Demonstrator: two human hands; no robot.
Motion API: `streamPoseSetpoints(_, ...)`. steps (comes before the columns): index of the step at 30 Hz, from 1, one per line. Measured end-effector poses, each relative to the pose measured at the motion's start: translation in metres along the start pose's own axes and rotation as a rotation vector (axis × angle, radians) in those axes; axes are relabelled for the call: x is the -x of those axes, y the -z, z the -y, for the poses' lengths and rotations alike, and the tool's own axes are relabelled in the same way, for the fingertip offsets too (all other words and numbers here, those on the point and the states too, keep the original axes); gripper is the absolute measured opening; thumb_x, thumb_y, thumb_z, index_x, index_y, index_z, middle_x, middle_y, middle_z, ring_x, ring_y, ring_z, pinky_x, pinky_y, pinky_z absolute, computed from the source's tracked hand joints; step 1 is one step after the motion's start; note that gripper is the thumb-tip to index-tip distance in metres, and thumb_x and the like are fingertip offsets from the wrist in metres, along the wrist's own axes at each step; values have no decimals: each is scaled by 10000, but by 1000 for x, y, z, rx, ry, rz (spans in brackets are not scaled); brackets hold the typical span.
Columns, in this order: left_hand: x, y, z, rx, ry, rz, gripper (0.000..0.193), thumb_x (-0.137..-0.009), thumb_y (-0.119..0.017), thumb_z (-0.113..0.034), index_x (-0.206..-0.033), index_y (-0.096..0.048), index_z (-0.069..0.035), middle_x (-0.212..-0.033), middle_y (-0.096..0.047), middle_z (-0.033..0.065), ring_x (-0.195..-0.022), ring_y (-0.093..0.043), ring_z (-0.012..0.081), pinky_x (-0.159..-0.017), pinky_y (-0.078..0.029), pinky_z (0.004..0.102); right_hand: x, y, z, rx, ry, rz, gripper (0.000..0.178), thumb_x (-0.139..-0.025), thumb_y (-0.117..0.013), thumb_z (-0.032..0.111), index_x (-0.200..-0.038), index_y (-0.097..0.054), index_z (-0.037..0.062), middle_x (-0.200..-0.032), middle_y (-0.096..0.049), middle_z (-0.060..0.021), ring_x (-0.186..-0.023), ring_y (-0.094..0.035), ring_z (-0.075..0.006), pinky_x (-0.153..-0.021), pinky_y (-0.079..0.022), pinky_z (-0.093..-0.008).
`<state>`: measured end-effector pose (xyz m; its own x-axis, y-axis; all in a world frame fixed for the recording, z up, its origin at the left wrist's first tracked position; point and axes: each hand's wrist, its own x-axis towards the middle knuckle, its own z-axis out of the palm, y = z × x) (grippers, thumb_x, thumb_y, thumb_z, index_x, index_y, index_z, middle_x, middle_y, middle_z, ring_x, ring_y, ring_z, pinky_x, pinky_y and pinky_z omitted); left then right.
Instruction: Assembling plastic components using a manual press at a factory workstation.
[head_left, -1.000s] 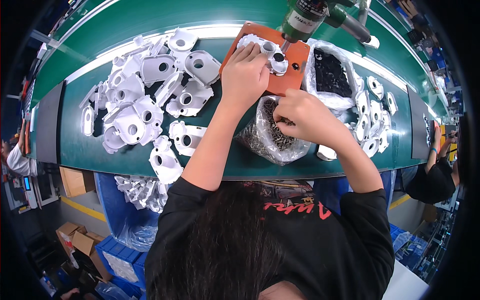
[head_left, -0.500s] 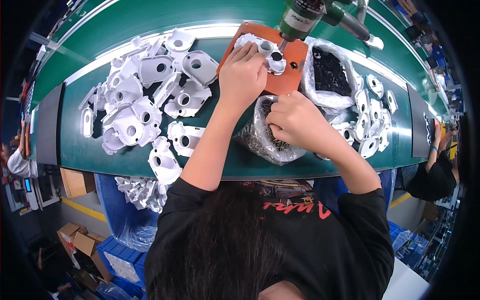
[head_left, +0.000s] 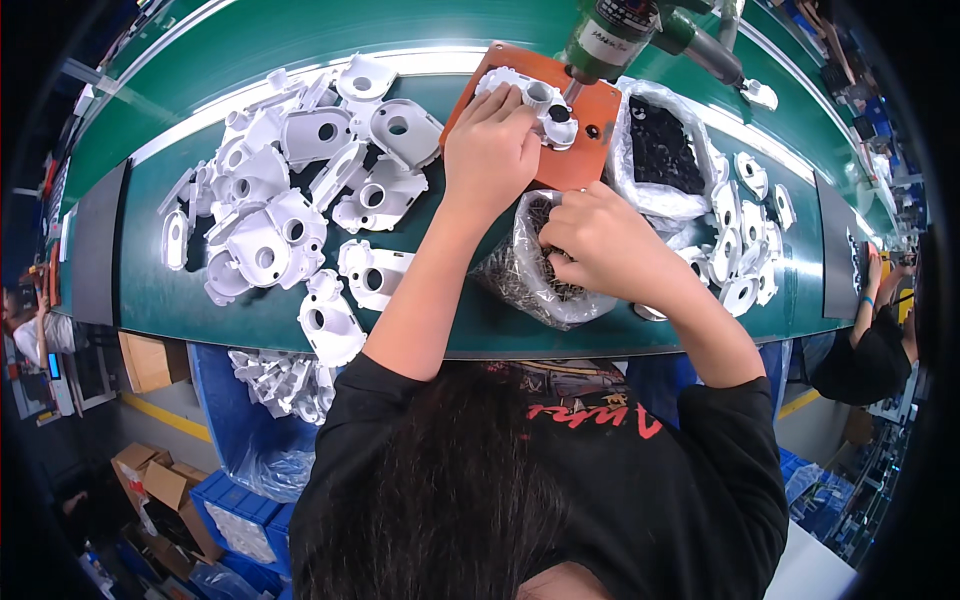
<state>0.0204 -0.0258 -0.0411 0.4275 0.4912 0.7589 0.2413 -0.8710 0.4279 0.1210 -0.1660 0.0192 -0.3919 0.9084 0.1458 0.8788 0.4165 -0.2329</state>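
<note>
A white plastic housing with round openings lies on an orange fixture plate at the far middle of the bench. My left hand rests over its left part, fingers bent around it and gripping it. A black round piece sits at the housing's right end. Just above that end hangs the tip of a green power screwdriver. Nearer to me stands a clear plastic bag of small metal screws. Over its mouth, my right hand has curled, closed fingers; whatever they pinch is hidden.
Many white housings are heaped on the left of the green bench. More white parts lie at the right. A bag of black pieces stands beside the orange plate. Below the bench edge, a blue bin holds white parts.
The whole view has shifted slightly. My right hand's fingers have lifted a little in the bag's mouth, showing more screws. My left hand stays on the housing.
</note>
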Motion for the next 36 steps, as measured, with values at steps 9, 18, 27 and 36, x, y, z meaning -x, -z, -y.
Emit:
streamPoseSetpoints(9, 1, -1, 0, -4, -2, -11, 106, -689, -572, -50, -774, -613, 0, -958, -650, 170, -993, -608, 337, -918, -461, 422, -4, 0, -2, 44, 30, 55, 58, -653, -616, 118, -646, -590, 66, -647, -552, -49, -695, -533, -219, -658, -403, -343)
streamPoseSetpoints(18, 0, -1, 1, -2, 5, 3, 89, -688, -573, -55, -755, -607, -8, -967, -649, 166, -994, -605, 329, -919, -459, 424, -13, 2, -4, 159, 79, 187, 93, -652, -618, 158, -618, -575, 84, -633, -549, -38, -691, -566, -214, -662, -429, -341)
streamPoseSetpoints(27, 1, 1, 1, 2, -1, 0, 101, -688, -574, -55, -768, -614, -7, -943, -648, 159, -991, -605, 329, -914, -461, 425, -10, 3, -5, 150, 96, 157, 90, -640, -625, 151, -632, -574, 77, -637, -554, -41, -683, -565, -215, -660, -428, -339)
streamPoseSetpoints(36, 1, 1, 0, -6, -8, 0, 136, -689, -576, -51, -806, -630, -5, -952, -649, 162, -991, -605, 332, -914, -463, 426, -9, 1, 0, 218, 87, 123, 104, -622, -645, 155, -610, -570, 84, -615, -544, -35, -667, -564, -209, -645, -417, -331)
